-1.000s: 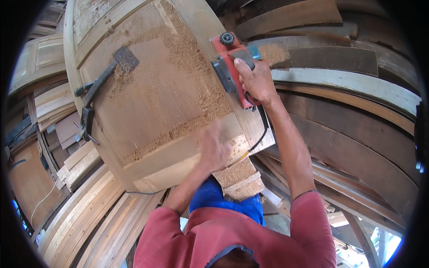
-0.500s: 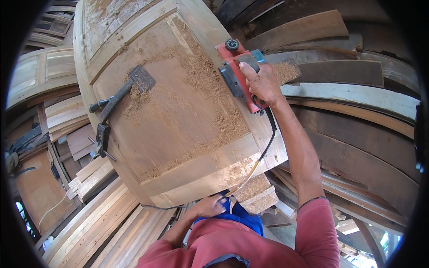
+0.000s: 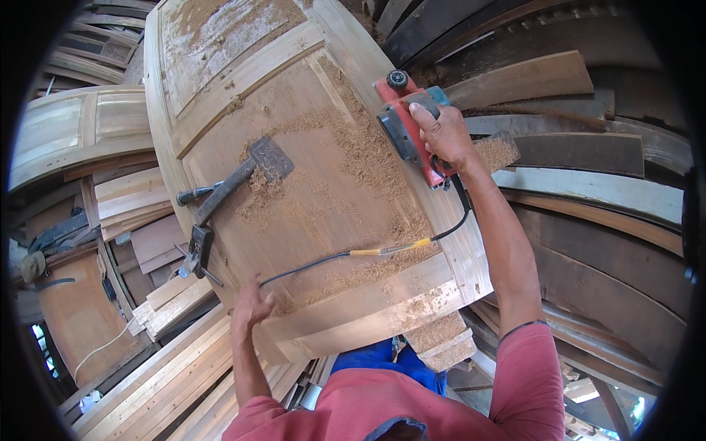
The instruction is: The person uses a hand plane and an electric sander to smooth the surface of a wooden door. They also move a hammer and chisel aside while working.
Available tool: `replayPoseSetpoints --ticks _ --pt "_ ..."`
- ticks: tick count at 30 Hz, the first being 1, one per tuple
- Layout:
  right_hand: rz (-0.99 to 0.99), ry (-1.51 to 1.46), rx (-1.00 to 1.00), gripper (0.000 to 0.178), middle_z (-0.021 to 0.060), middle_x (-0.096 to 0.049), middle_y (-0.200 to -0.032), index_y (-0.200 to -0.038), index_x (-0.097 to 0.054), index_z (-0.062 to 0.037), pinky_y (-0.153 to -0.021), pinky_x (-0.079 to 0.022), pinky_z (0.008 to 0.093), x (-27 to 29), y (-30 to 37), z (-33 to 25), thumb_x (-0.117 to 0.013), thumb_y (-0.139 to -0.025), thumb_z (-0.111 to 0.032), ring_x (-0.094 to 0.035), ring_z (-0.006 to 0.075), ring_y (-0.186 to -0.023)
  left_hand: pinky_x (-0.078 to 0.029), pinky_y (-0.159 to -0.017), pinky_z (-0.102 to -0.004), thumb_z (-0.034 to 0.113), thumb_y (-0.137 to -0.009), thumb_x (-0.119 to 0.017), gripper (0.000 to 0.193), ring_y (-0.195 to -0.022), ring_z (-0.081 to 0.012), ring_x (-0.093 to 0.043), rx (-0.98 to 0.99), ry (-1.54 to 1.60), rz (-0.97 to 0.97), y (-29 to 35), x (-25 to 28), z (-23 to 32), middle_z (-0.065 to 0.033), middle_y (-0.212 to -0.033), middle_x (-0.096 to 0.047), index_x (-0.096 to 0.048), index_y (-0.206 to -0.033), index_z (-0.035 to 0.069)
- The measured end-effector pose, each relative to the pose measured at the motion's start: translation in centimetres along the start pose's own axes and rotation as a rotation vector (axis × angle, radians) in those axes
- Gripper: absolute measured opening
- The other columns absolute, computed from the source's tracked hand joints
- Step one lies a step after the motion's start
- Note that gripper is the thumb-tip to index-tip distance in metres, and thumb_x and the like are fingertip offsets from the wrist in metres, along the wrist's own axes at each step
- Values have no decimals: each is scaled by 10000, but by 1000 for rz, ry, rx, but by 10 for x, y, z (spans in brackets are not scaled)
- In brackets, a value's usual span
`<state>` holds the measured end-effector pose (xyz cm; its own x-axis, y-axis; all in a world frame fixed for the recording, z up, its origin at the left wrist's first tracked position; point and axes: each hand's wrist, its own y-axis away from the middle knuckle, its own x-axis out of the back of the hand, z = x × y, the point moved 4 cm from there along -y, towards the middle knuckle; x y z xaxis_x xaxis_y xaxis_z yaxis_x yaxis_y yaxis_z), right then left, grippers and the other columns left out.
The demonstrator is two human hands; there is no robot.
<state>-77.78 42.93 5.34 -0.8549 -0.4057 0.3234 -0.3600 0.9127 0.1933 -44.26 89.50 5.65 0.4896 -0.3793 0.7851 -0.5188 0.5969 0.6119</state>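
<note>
A red electric planer [image 3: 418, 140] with a black knob rests on the right stile of a panelled wooden door [image 3: 360, 297]. My right hand [image 3: 446, 136] is wrapped round its dark handle. From its rear end a black power cord [image 3: 305, 266], patched with yellow tape, runs left across the lower door panel to my left hand [image 3: 254, 301]. That hand is over the door's lower left part, with its fingers closed on the cord. A dark metal clamp [image 3: 228, 192] lies across the door's left edge, its flat end on the panel.
Wood shavings [image 3: 368, 158] cover much of the panel. Long dark boards [image 3: 588, 228] are stacked at the right, and pale planks [image 3: 158, 375] at the lower left. Another panelled door [image 3: 84, 125] stands at the far left. A shavings-covered wood block [image 3: 437, 334] sits near my legs.
My left hand has moved from near my waist up and left over the door, drawing the cord across the panel. The right hand stays on the planer; the whole view has shifted slightly.
</note>
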Motion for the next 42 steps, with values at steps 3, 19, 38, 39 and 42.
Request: replayPoseSetpoints --ticks 3,19,38,39,42 --pt "-47 -19 -148 527 26 -595 -647 -864 -670 -1 -516 -476 309 -4 -12 -3 -658 -987 -513 -569 116 -541 -315 -1223 -517 335 -873 -745 799 -1484 -419 -397 -392 200 220 -58 20 104 -248 -1582 -443 -434 -1539 23" --pt "-60 -65 -95 515 10 -571 -618 -755 -636 -26 -506 -460 298 -32 -95 -34 -681 -965 -493 -560 109 -534 -64 -1263 -605 387 -948 -595 749 -1553 -465 -172 -108 54 710 -239 14 327 -310 -1674 -211 -388 -1519 -52" --pt "-61 11 -49 558 89 -677 -668 -892 -727 -22 -627 -545 367 -61 -201 -71 -679 -915 -577 -677 211 -589 -60 -1247 -625 364 -916 -605 764 -1534 -507 -182 -147 43 679 -240 17 332 -359 -1638 -227 -390 -1487 -95" --pt "-60 51 -52 569 85 -674 -660 -856 -723 -23 -620 -543 366 -64 -211 -70 -674 -912 -587 -673 205 -582 -58 -1248 -625 367 -914 -604 771 -1537 -506 -177 -143 51 667 -242 17 331 -363 -1640 -222 -386 -1490 -98" --pt "-47 64 -15 616 105 -667 -635 -736 -691 -10 -606 -539 366 -72 -233 -76 -663 -911 -600 -667 210 -567 -56 -1244 -645 364 -908 -611 766 -1531 -525 -167 -172 80 660 -240 19 330 -378 -1639 -215 -417 -1482 -105"
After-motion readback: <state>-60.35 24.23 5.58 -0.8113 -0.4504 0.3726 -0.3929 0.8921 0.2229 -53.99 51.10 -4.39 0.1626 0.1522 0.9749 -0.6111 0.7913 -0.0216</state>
